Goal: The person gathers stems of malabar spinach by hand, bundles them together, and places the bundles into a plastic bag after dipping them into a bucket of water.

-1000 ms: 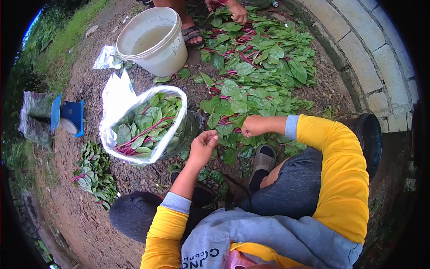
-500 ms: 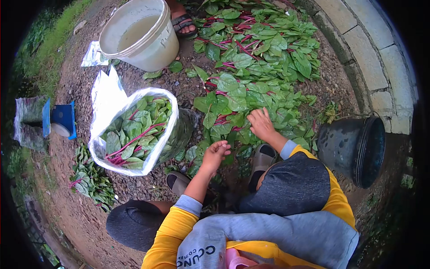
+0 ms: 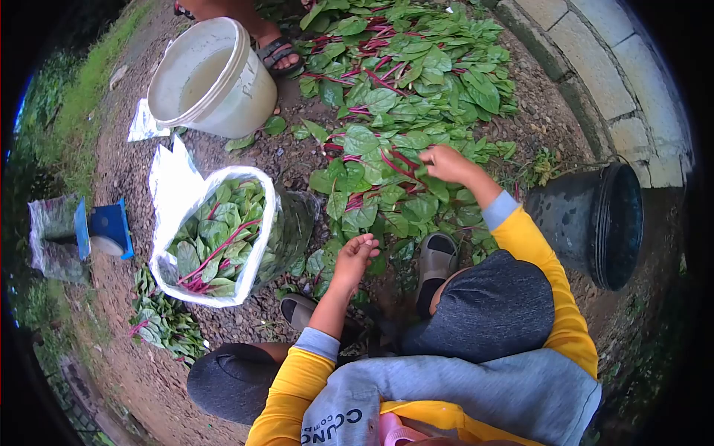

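Note:
My right hand point(image 3: 450, 165) is closed on a Malabar spinach sprig point(image 3: 401, 165), its red stem and green leaves raised slightly above the pile. Under it spreads a broad layer of red-stemmed Malabar spinach point(image 3: 416, 70) on the ground. My left hand point(image 3: 355, 260) hovers near the pile's lower left edge, fingers curled together; whether anything is between them I cannot make out. Left of that hand stands an open clear plastic bag point(image 3: 269, 201) filled with the same leaves, red stems lying on top.
A white bucket of cloudy water point(image 3: 256, 93) stands at upper left, beside another person's sandalled foot point(image 3: 281, 56). A dark bucket point(image 3: 573, 215) lies tipped at right, near a block kerb point(image 3: 595, 74). A leaf bunch point(image 3: 167, 320) and a blue object point(image 3: 111, 227) are at left.
My right hand has lifted from the pile, moving up and slightly right with a spinach sprig. My left hand keeps nearly the same place. More of the other person's legs shows.

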A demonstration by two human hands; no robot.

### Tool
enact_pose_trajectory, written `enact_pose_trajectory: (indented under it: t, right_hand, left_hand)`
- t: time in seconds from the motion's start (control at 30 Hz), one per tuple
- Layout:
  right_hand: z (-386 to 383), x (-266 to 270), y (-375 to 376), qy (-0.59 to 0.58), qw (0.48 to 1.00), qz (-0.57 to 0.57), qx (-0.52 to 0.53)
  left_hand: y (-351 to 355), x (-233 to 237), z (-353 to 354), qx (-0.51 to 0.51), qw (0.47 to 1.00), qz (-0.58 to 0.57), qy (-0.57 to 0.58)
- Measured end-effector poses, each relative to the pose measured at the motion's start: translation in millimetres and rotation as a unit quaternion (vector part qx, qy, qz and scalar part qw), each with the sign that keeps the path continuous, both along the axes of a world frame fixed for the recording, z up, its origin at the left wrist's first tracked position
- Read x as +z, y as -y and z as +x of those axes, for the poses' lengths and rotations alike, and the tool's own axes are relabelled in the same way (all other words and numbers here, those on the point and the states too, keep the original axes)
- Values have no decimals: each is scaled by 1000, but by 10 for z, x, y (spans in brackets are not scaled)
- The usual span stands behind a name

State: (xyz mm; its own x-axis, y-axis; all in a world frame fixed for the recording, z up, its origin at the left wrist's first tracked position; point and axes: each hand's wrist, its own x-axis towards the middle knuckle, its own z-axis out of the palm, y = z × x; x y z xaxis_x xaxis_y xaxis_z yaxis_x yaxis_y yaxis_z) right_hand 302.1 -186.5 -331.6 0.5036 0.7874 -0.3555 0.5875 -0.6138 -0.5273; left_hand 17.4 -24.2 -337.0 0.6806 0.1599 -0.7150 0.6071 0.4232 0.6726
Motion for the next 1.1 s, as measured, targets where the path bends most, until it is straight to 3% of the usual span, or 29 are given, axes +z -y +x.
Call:
enact_pose_trajectory:
  t: [0.1,0.23,0.33,0.43,0.57,0.67,0.87,1.1]
  right_hand:
    - [91,-84,45,215,964,119,-102]
    - [66,-50,84,201,939,199,-195]
    - [-165,-33,27,92,949,176,-244]
    - [-357,-236,-49,93,966,108,-217]
    - [-455,-426,-121,233,942,110,-215]
    - [-429,-465,-125,229,945,115,-203]
    - [-519,-123,-210,40,942,239,-233]
    - [-1221,-89,-428,-49,950,296,-84]
  left_hand:
    - [39,39,29,-2,1000,2,1]
    - [15,19,51,7,1000,9,3]
    - [-2,-66,63,14,1000,12,16]
    - [34,-26,114,14,1000,20,18]
    - [68,53,158,25,999,17,24]
    - [54,63,161,44,998,17,29]
    - [33,91,235,88,994,34,58]
    - [100,-50,449,238,966,46,93]
